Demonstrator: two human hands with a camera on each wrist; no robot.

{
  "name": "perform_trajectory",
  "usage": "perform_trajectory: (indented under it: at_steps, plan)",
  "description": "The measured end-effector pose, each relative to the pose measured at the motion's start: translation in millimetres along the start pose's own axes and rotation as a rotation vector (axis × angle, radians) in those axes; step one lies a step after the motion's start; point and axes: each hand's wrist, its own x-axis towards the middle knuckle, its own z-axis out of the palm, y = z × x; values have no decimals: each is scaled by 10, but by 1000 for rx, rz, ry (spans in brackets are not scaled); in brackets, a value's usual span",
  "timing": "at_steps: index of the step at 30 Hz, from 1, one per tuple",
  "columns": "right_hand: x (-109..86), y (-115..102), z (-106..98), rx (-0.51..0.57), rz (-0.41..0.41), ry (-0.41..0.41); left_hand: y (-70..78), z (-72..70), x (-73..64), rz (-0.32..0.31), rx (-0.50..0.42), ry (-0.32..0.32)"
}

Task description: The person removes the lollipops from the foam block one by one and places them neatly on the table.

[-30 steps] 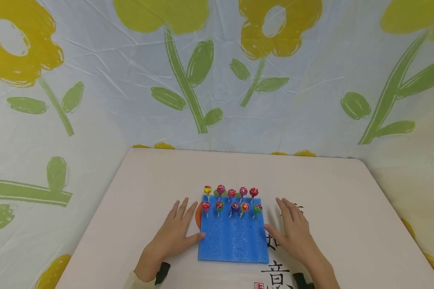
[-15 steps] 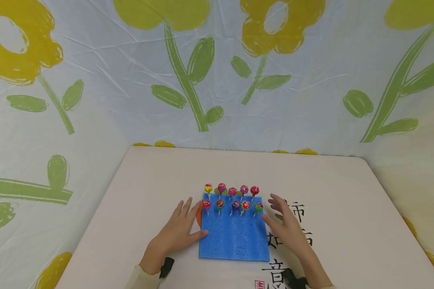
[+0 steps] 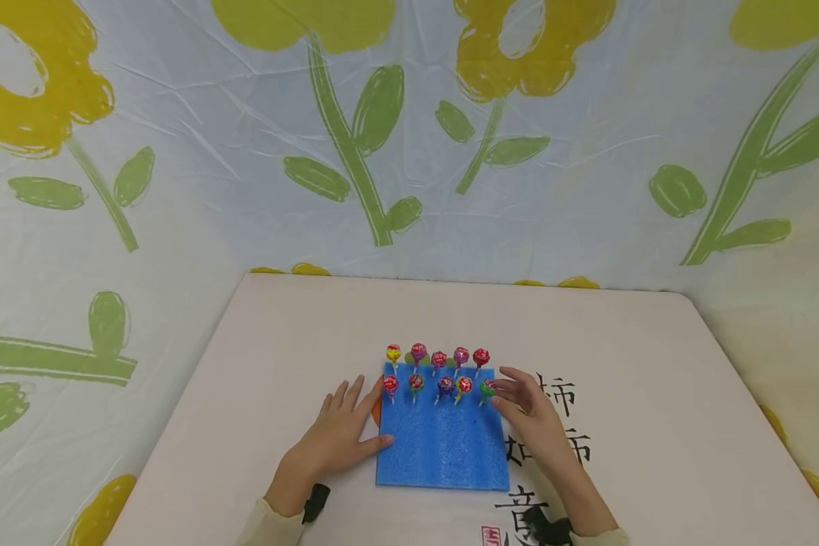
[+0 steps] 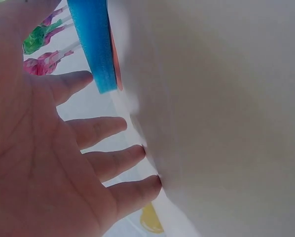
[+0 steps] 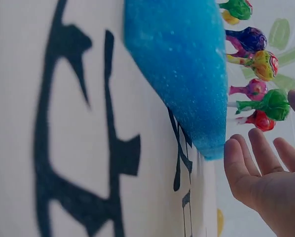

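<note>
A blue foam board (image 3: 444,451) lies on the table with two rows of wrapped lollipops standing upright on sticks along its far part. My left hand (image 3: 341,437) rests at the board's left edge, fingers spread, the thumb over its top; the left wrist view shows the index fingertip against the foam's side. At the right edge my right hand (image 3: 534,421) is beside the green lollipop (image 5: 276,104), the near row's rightmost. Its thumb is at the candy's wrapper and the other fingers are loosely bent below. Whether the thumb touches cannot be told. A red lollipop (image 5: 261,120) stands behind.
The pale table mat (image 3: 300,326) carries black written characters (image 3: 560,396) right of the board and a red seal mark (image 3: 491,536) near the front. A white cloth (image 3: 232,205) printed with yellow flowers hangs round the table.
My right hand has moved left and forward to the green lollipop, its fingers bending. My left hand has shifted slightly forward and right against the board. The lollipops remain in place.
</note>
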Motion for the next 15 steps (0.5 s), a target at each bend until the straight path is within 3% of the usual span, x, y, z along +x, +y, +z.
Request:
perform_trajectory:
  at_steps: [15]
  plan:
    - [43,29,41,24,52,20,36,-39,-17,3,-7,-29]
